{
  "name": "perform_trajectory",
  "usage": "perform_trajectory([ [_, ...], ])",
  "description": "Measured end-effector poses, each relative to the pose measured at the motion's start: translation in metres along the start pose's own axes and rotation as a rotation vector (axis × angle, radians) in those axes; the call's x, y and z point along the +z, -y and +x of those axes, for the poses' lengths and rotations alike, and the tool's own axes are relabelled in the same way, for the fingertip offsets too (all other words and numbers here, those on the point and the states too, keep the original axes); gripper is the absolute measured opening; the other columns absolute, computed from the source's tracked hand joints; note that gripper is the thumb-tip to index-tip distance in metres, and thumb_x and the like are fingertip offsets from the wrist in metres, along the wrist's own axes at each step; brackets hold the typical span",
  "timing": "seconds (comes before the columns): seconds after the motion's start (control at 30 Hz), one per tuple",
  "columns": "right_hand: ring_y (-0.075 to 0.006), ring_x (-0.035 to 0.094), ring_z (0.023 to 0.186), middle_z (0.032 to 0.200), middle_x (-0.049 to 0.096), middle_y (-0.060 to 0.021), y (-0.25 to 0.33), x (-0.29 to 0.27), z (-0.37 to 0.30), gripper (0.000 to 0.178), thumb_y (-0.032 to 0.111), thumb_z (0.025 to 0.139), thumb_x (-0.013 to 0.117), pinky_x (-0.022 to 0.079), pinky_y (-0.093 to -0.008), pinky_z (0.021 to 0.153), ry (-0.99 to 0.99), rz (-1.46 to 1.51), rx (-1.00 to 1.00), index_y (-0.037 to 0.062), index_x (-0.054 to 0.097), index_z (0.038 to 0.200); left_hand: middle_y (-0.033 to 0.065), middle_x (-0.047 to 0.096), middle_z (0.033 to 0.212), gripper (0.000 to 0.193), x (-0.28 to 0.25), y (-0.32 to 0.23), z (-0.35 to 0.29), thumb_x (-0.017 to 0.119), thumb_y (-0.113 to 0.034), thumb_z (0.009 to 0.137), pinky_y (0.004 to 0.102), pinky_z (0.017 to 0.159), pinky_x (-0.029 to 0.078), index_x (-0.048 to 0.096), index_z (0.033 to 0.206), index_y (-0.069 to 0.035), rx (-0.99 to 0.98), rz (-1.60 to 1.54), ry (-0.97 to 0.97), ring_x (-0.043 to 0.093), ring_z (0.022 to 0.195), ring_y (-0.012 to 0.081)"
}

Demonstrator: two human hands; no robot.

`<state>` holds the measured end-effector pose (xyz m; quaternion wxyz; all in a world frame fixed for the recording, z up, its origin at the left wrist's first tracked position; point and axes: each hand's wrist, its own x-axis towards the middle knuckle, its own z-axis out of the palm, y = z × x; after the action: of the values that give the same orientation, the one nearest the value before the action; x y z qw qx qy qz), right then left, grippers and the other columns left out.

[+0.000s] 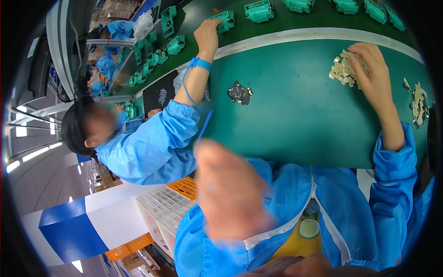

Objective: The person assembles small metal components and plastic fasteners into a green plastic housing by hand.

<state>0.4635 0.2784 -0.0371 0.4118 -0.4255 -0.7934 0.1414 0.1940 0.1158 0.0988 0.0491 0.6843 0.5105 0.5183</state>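
Observation:
My right hand [370,67] rests on a pile of small cream-coloured flat pieces [340,70] on the green work table [290,115]. Its thumb and forefinger are apart over the pile; no held piece shows between them. My left hand [233,191] is raised close in front of my blue coat, smeared by motion. Its fingers are too blurred to make out, and so is anything in them. Left of centre on the table lies a small heap of dark pieces with shiny bits [240,93].
A co-worker in blue [143,143], at the left, reaches to a green fixture [225,21] on the belt [240,34] beyond the table's pale rail [295,36]. More green fixtures [260,11] line the belt. Another cream-and-dark pile [419,104] lies far right.

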Motion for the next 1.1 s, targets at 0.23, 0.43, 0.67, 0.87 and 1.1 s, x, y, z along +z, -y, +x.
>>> perform_trajectory([
  [0.23, -0.0293, 0.062, 0.1, 0.104, 0.065, -0.0118, 0.01, -0.013, 0.011, 0.013, 0.007, 0.091, 0.065, 0.05, -0.0362, 0.089, -0.069, 0.025, -0.032, -0.0008, 0.066, 0.102, 0.0099, 0.067, 0.087, 0.02, -0.019, 0.091, -0.033, 0.069, -0.009, 0.092, 0.0303, 0.069, 0.051, 0.066, 0.109, 0.002, -0.534, 0.506, 0.212, 0.062, 0.075, 0.0168],
  [0.43, -0.0291, 0.062, 0.099, 0.101, 0.065, -0.0119, 0.017, -0.008, 0.012, 0.011, 0.006, 0.091, 0.064, 0.049, -0.036, 0.089, -0.022, 0.063, -0.001, -0.0012, 0.066, 0.099, 0.0092, 0.069, 0.081, 0.021, -0.018, 0.125, -0.043, 0.075, -0.015, 0.088, 0.0308, 0.067, 0.051, 0.068, 0.097, 0.004, -0.753, 0.455, 0.273, 0.063, 0.072, 0.0152],
  [0.67, -0.0299, 0.062, 0.096, 0.099, 0.065, -0.0128, 0.02, -0.012, 0.007, 0.01, 0.005, 0.09, 0.064, 0.049, -0.0369, 0.087, -0.041, 0.045, 0.005, -0.0025, 0.065, 0.097, 0.0087, 0.071, 0.081, 0.019, -0.026, 0.112, -0.038, 0.073, -0.013, 0.09, 0.0299, 0.066, 0.052, 0.069, 0.096, 0.005, -0.762, 0.336, 0.23, 0.065, 0.072, 0.0142],
  [0.87, -0.0313, 0.061, 0.095, 0.096, 0.064, -0.0138, 0.048, -0.003, 0.005, 0.007, -0.001, 0.087, 0.065, 0.049, -0.0387, 0.086, 0.037, 0.13, -0.103, -0.0029, 0.064, 0.094, 0.0164, 0.075, 0.086, 0.02, -0.043, 0.114, -0.023, 0.069, -0.013, 0.09, 0.0341, 0.068, 0.055, 0.071, 0.1, 0.005, -0.703, 0.656, 0.366, 0.072, 0.076, 0.0222],
  [1.1, -0.0312, 0.061, 0.095, 0.093, 0.064, -0.013, 0.048, -0.011, 0.015, 0.007, -0.002, 0.086, 0.065, 0.049, -0.0397, 0.085, 0.039, 0.101, -0.11, -0.003, 0.064, 0.093, 0.0133, 0.075, 0.087, 0.021, -0.046, 0.126, -0.018, 0.067, -0.013, 0.09, 0.0323, 0.068, 0.054, 0.07, 0.103, 0.004, -0.668, 0.61, 0.268, 0.07, 0.074, 0.0207],
])
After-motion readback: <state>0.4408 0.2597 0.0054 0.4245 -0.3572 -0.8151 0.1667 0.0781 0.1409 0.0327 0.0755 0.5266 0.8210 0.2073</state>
